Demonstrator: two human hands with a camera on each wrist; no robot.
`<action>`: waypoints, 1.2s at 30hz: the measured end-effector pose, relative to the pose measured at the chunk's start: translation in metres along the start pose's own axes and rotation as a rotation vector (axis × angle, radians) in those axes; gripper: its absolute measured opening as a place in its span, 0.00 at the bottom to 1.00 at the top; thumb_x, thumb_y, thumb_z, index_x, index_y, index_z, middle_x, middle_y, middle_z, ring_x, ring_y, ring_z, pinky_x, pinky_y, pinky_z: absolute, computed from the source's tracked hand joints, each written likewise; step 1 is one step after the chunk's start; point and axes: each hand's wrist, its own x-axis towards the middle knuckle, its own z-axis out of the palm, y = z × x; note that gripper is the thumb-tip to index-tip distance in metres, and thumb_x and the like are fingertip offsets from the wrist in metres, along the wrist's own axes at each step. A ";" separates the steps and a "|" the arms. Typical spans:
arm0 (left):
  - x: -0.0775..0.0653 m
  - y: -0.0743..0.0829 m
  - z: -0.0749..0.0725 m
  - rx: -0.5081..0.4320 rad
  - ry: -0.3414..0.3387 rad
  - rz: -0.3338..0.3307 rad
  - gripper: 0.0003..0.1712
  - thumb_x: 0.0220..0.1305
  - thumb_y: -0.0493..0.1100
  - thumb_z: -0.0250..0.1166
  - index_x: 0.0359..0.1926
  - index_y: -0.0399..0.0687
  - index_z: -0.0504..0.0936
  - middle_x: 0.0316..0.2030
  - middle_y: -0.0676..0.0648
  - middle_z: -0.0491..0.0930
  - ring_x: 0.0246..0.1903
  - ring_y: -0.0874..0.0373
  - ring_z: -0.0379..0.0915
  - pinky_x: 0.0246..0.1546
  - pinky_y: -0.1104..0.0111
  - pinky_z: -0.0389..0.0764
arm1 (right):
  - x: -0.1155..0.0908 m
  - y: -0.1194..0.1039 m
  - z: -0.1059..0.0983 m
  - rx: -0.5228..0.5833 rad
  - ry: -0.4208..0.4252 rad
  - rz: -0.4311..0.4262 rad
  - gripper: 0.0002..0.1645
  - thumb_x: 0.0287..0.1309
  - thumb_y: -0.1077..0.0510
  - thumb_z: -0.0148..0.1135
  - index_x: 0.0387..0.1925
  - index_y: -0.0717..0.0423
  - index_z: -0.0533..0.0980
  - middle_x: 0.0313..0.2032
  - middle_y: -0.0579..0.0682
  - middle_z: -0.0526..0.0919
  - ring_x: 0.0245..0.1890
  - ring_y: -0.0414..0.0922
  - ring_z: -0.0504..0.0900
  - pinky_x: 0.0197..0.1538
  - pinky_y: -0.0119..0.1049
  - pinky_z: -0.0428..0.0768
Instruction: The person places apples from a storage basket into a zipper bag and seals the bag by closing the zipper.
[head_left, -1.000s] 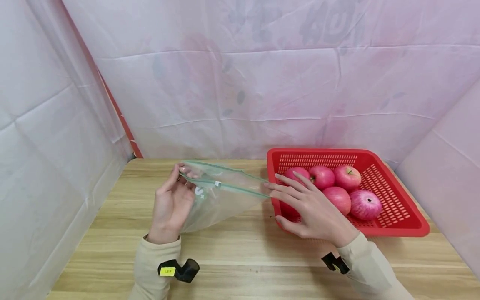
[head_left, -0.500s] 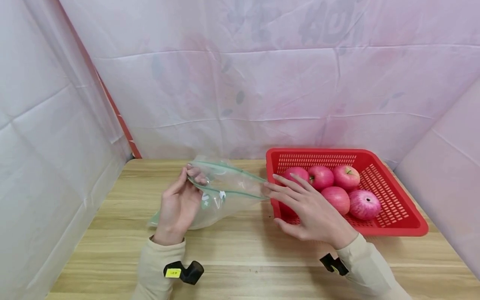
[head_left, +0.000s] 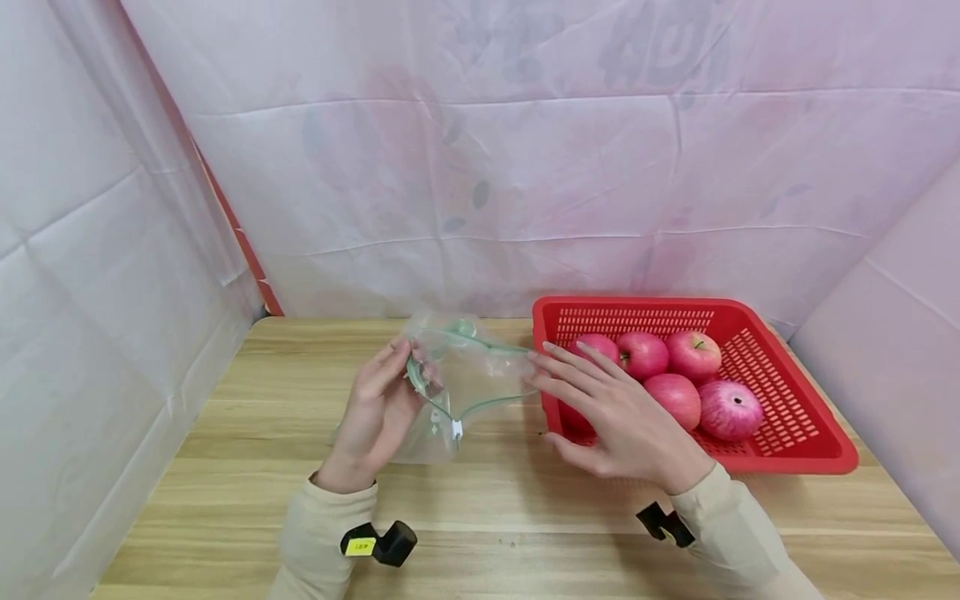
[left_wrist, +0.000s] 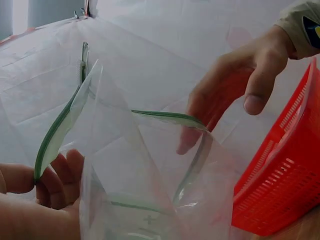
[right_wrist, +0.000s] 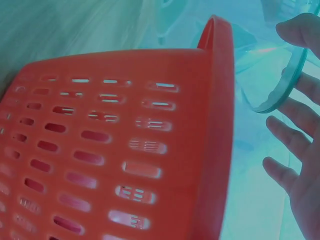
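A clear zip bag (head_left: 487,379) with green seal strips is held up between both hands, its mouth spread apart. My left hand (head_left: 375,421) pinches the strip at the left end between thumb and finger, as the left wrist view also shows. A white slider (head_left: 457,430) hangs at the near lip. My right hand (head_left: 618,421) has its fingers extended, their tips against the bag's right end; in the right wrist view the strip (right_wrist: 292,82) passes by the fingers. Behind and below that hand is a red basket (head_left: 806,379) with several apples (head_left: 672,400), partly hidden by it.
The basket's left rim (head_left: 538,325) is close beside the bag. All of it stands on a wooden table (head_left: 495,542). A white sheet (head_left: 480,192) hangs behind, and another sheet (head_left: 112,292) closes the left side.
My left hand has moved right, closer to the right hand. The bag's mouth has gone from a long narrow slit to a wider opening, its slider dropping nearer. The right hand has barely moved.
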 end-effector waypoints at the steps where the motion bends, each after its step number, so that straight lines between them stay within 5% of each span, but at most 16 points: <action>1: 0.000 0.000 0.001 0.015 0.009 -0.008 0.12 0.83 0.41 0.43 0.45 0.48 0.74 0.36 0.55 0.75 0.37 0.63 0.75 0.46 0.73 0.80 | 0.000 0.000 -0.001 -0.001 -0.005 0.007 0.37 0.68 0.38 0.55 0.71 0.52 0.70 0.73 0.51 0.70 0.75 0.52 0.64 0.81 0.48 0.51; 7: 0.001 -0.002 0.004 0.098 0.026 -0.049 0.11 0.83 0.42 0.46 0.42 0.50 0.74 0.35 0.54 0.76 0.36 0.63 0.76 0.46 0.71 0.82 | -0.004 0.005 -0.012 -0.023 -0.042 0.053 0.37 0.68 0.37 0.54 0.73 0.48 0.68 0.74 0.50 0.67 0.76 0.52 0.63 0.82 0.43 0.45; 15: 0.003 -0.003 0.007 0.177 0.041 -0.089 0.07 0.82 0.41 0.48 0.45 0.50 0.72 0.33 0.54 0.77 0.33 0.62 0.77 0.43 0.70 0.83 | -0.009 0.012 -0.023 -0.068 -0.067 0.069 0.38 0.70 0.32 0.47 0.71 0.49 0.70 0.73 0.51 0.70 0.74 0.53 0.66 0.82 0.41 0.49; 24: 0.003 -0.005 0.009 0.235 0.049 -0.082 0.04 0.81 0.42 0.50 0.47 0.51 0.71 0.34 0.54 0.76 0.33 0.62 0.76 0.41 0.71 0.83 | -0.016 0.027 -0.036 -0.091 -0.103 0.112 0.41 0.56 0.44 0.69 0.71 0.48 0.70 0.71 0.51 0.72 0.71 0.54 0.70 0.75 0.51 0.63; 28: 0.003 -0.006 0.009 0.259 0.051 -0.075 0.03 0.81 0.42 0.51 0.48 0.51 0.70 0.35 0.54 0.76 0.33 0.62 0.76 0.42 0.70 0.83 | -0.019 0.037 -0.049 -0.115 -0.115 0.152 0.44 0.51 0.48 0.73 0.71 0.48 0.70 0.70 0.52 0.73 0.68 0.56 0.73 0.67 0.60 0.70; 36: 0.002 -0.005 0.010 0.280 0.046 -0.054 0.02 0.80 0.41 0.52 0.48 0.52 0.71 0.33 0.54 0.77 0.32 0.63 0.77 0.42 0.70 0.84 | -0.019 0.055 -0.069 -0.135 -0.195 0.250 0.44 0.51 0.47 0.76 0.69 0.52 0.72 0.70 0.53 0.72 0.69 0.56 0.71 0.67 0.62 0.69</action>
